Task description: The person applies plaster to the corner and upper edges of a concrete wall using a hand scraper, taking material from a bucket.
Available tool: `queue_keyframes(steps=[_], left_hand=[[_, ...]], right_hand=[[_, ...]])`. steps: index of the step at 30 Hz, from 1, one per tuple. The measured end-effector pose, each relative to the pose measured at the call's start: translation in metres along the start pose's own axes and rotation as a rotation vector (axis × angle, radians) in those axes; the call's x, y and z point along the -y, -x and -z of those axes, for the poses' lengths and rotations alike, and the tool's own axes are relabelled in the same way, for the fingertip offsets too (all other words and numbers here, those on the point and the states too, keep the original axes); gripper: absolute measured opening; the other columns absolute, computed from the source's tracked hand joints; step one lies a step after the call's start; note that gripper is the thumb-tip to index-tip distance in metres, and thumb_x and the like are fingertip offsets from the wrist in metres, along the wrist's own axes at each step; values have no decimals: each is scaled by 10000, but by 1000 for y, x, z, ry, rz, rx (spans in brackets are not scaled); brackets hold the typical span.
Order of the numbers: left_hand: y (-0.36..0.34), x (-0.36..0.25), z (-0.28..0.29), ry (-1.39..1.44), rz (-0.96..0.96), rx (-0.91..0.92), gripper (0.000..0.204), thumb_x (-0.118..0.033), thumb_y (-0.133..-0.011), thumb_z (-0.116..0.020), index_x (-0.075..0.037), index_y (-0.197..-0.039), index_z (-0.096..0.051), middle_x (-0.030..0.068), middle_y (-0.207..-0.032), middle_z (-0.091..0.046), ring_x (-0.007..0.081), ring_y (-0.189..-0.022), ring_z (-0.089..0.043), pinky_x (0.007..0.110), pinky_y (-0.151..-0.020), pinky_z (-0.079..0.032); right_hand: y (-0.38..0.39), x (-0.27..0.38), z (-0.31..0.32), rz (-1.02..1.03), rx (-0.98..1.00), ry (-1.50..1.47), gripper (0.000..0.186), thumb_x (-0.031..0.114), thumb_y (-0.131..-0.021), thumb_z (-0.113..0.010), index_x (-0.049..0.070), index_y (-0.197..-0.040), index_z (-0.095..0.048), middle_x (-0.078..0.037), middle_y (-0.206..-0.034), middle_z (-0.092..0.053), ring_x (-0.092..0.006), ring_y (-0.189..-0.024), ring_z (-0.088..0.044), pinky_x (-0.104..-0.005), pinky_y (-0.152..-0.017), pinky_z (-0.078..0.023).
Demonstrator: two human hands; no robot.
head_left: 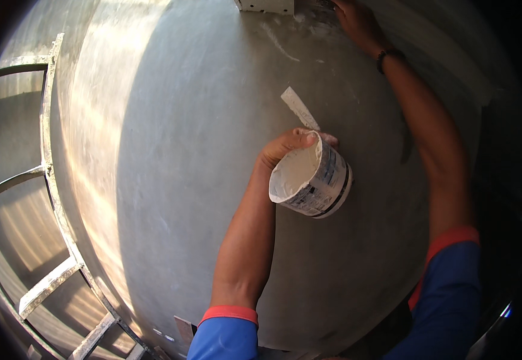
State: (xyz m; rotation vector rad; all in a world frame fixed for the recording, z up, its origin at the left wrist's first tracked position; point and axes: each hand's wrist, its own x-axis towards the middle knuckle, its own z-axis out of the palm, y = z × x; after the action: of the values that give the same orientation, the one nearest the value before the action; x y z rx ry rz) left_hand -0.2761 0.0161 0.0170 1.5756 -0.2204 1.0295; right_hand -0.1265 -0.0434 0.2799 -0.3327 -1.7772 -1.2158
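My left hand (300,143) grips a small round tub (324,186) by its rim, thumb at the inside edge. The tub is tilted toward me, smeared white outside, with whitish paste coating its inside. A flat pale strip (300,108), smeared with dried white matter, sticks up from behind the same hand's fingers. High up at the picture's top edge, my right hand (354,24) is raised close to the wall, its fingers curled and partly cut off. Something small and dark shows at those fingertips. Left of it is a white box (267,6) with small holes.
A grey plastered wall (189,150) fills the middle, with pale scuff marks below the box. Along the left stands a paint-splashed metal ladder or scaffold frame (50,144) with several rungs. Sunlight streaks the wall behind it. A small flat brownish piece (184,329) lies low beside my left sleeve.
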Motion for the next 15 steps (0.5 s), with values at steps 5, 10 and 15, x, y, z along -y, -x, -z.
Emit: queue_keyframes(steps=[5, 10, 15], left_hand=[[0, -1, -3, 8, -14, -31, 549, -293, -709, -825, 61, -1095, -663, 140, -981, -700, 203, -867, -672, 299, -841, -507], [3, -1, -6, -12, -20, -40, 536, -304, -695, -831, 46, -1071, -679, 133, -944, -705, 199, -828, -672, 297, -818, -508], [-1, -1, -3, -26, -15, -29, 519, -297, -722, -824, 52, -1077, -678, 147, -983, -700, 223, -849, -677, 328, -813, -524]], right_hand=[[-12, -1, -11, 37, 3, -14, 299, 67, -971, -435, -40, -1191, -608, -216, -1171, -619, -342, -1049, -614, -413, -930, -486], [-17, 5, -22, -11, -15, 8, 291, 83, -970, -452, -40, -1175, -617, -210, -1128, -635, -332, -1039, -617, -411, -917, -487], [-23, -13, -29, 92, -26, 166, 280, 130, -967, -476, -18, -1141, -638, -206, -1055, -641, -342, -997, -613, -410, -878, -490]])
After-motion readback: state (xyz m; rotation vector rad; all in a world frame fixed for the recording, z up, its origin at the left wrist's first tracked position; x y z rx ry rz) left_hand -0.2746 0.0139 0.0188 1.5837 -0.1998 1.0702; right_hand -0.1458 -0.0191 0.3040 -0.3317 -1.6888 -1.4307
